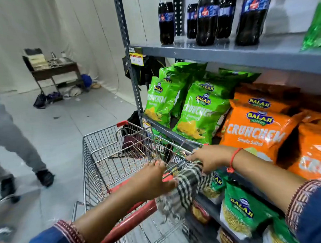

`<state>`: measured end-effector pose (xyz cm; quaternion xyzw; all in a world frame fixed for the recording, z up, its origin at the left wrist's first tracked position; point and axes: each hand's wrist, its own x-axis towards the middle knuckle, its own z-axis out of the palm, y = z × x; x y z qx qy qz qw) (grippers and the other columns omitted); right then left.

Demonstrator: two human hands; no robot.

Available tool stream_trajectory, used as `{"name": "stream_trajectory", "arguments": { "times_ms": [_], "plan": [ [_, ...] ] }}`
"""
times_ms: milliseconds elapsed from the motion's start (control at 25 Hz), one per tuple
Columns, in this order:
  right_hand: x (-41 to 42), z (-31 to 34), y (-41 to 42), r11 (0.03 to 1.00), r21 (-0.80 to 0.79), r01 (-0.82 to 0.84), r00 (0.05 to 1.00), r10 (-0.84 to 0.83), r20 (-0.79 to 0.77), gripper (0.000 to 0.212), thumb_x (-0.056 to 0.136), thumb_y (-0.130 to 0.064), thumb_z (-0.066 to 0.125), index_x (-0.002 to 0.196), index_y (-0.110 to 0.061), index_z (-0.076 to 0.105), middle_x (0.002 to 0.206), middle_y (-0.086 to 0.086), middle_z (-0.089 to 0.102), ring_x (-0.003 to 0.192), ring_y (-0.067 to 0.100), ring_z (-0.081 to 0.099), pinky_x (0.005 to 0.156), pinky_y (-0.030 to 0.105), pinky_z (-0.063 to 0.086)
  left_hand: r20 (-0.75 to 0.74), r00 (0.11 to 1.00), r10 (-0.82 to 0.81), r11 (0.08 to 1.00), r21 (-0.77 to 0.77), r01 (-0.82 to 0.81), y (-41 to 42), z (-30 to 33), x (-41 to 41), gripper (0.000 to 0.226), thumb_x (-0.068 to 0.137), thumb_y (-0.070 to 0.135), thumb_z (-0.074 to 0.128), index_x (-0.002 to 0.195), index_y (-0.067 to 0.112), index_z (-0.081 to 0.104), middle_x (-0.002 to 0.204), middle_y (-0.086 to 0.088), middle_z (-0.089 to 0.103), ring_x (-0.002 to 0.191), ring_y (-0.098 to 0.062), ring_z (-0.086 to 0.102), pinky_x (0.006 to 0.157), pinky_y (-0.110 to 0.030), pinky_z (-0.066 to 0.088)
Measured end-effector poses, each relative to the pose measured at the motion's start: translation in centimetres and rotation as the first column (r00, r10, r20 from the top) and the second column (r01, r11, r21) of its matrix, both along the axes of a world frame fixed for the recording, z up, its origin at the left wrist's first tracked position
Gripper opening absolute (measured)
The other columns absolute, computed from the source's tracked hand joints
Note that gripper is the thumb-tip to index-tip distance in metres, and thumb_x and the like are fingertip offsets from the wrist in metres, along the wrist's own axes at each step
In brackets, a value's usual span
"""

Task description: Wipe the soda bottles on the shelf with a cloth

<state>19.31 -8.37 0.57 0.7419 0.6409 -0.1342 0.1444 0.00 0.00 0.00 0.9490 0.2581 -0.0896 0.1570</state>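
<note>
Both hands on the checked cloth [189, 185] draped over the cart [109, 152] rim: left hand [155, 179] curled round it, right hand [208, 158] w/ fingers closed on cloth + wire. 5 dark soda bottles [207, 18] upright on top shelf [226, 52], well above the hands. Below: approx 4 green chip bags [200, 111], 3+ orange bags [256, 129].

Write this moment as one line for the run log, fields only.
stage: fetching cloth | left hand: on checkered cloth | right hand: on cart rim above cloth | soda bottles: top shelf, untouched
</note>
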Motion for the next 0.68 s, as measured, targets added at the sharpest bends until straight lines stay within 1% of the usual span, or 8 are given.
{"name": "stream_trajectory", "arguments": {
  "times_ms": [40,80,120,200,360,520,600,680],
  "plan": [
    [0.2,-0.1,-0.1,0.999,-0.048,-0.006,1.0,0.007,0.016,0.053,0.073,-0.014,0.063,0.124,-0.02,0.048,0.109,0.016,0.062,0.097,0.033,0.057,0.067,0.031,0.048,-0.029,1.0,0.01,0.999,-0.04,-0.011,-0.2,-0.5,0.0,0.07,0.081,0.055,0.046,0.133,0.01,0.035,0.144,-0.014,0.039,0.13,-0.027,0.038,0.107,-0.036,0.031],
    [0.6,-0.4,-0.2,0.998,-0.053,-0.023,0.999,0.025,0.039,0.048,0.074,-0.015,0.064,0.12,-0.016,0.051,0.109,0.016,0.061,0.096,0.032,0.056,0.065,0.03,0.045,-0.039,0.999,0.006,0.997,-0.082,-0.009,-0.2,-0.9,0.1,0.057,0.08,0.054,0.048,0.118,0.012,0.047,0.125,-0.012,0.056,0.11,-0.024,0.052,0.091,-0.033,0.045],
    [0.8,-0.7,-0.6,0.998,-0.054,-0.026,0.997,0.029,0.069,0.043,0.074,-0.016,0.065,0.116,-0.014,0.054,0.108,0.014,0.061,0.094,0.03,0.056,0.061,0.029,0.041,-0.044,0.999,0.004,0.992,-0.122,-0.009,-0.3,-1.5,0.1,0.042,0.08,0.053,0.05,0.099,0.015,0.052,0.099,-0.006,0.063,0.087,-0.018,0.056,0.07,-0.027,0.046],
    [1.1,-1.4,-0.9,1.0,0.006,-0.003,0.995,0.002,0.096,0.033,0.076,-0.016,0.064,0.108,-0.015,0.059,0.099,0.011,0.065,0.086,0.025,0.056,0.056,0.03,0.041,-0.031,0.999,0.016,0.986,-0.167,-0.021,-0.4,-2.3,0.4,0.029,0.081,0.047,0.054,0.068,0.023,0.045,0.065,0.006,0.048,0.058,-0.009,0.042,0.048,-0.02,0.03],
    [1.2,-1.7,-1.3,0.991,0.137,-0.001,0.994,-0.014,0.105,0.02,0.073,-0.017,0.065,0.093,-0.017,0.067,0.081,0.007,0.07,0.065,0.019,0.052,0.046,0.022,0.038,0.046,0.998,0.047,0.974,-0.222,-0.036,-0.5,-2.6,0.7,0.032,0.081,0.033,0.058,0.055,0.025,0.042,0.055,0.008,0.044,0.048,-0.004,0.038,0.042,-0.014,0.028],
    [1.0,-0.2,-1.5,0.96,0.279,-0.002,0.996,-0.023,0.087,0.003,0.073,-0.013,0.063,0.074,-0.011,0.064,0.065,0.012,0.061,0.063,0.029,0.055,0.042,0.022,0.026,0.102,0.995,0.021,0.997,-0.075,-0.014,-0.6,-1.7,1.1,0.033,0.08,0.017,0.051,0.049,0.022,0.04,0.049,0.008,0.043,0.043,-0.004,0.041,0.035,-0.011,0.028],
    [0.6,1.4,-1.6,0.951,0.307,0.029,0.999,-0.039,0.025,0.003,0.076,-0.011,0.062,0.072,-0.013,0.062,0.067,0.011,0.06,0.063,0.027,0.052,0.045,0.024,0.03,0.096,0.995,-0.018,0.999,-0.041,0.022,0.1,-0.6,1.3,0.03,0.077,0.013,0.05,0.049,0.021,0.043,0.05,0.008,0.045,0.044,-0.004,0.044,0.038,-0.014,0.033],
    [0.5,3.9,-1.8,0.935,0.347,0.079,0.996,-0.057,-0.072,0.012,0.077,-0.013,0.064,0.088,-0.018,0.066,0.084,0.005,0.067,0.073,0.021,0.056,0.055,0.027,0.039,0.075,0.995,-0.061,0.994,-0.082,0.067,0.9,1.1,1.8,0.025,0.077,0.013,0.054,0.054,0.022,0.049,0.055,0.007,0.052,0.049,-0.004,0.051,0.044,-0.013,0.042]
  ]
}}
